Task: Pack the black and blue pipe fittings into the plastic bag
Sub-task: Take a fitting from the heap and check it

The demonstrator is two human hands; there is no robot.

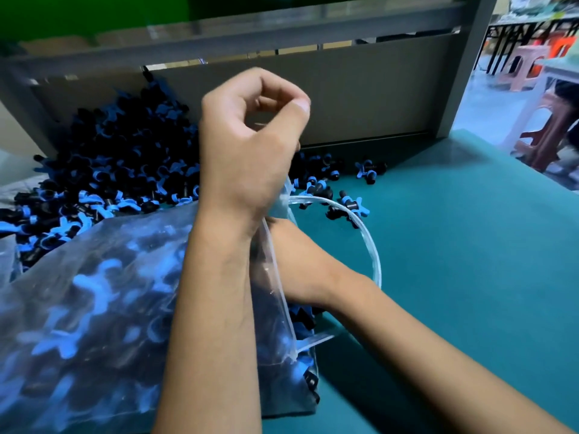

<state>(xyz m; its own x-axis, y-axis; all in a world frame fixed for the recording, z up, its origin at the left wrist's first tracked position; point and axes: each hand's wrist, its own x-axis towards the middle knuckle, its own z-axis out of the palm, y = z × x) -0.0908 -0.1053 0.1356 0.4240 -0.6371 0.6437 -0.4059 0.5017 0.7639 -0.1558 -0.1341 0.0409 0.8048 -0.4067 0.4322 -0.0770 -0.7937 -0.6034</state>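
A clear plastic bag (94,308) stuffed with black and blue pipe fittings lies at the lower left on the teal table (454,261). My left hand (247,145) is raised above the bag's mouth, fingers pinched on a clear plastic strip (371,242) that loops out to the right. My right hand (294,264) reaches in from the right and grips the gathered mouth of the bag; its fingers are mostly hidden behind my left wrist and the plastic. A big pile of loose fittings (109,170) lies behind the bag.
A few stray fittings (347,208) lie on the table right of the hands. A grey metal frame and panel (360,98) close off the back. Plastic stools (526,67) stand on the floor beyond the table's right edge.
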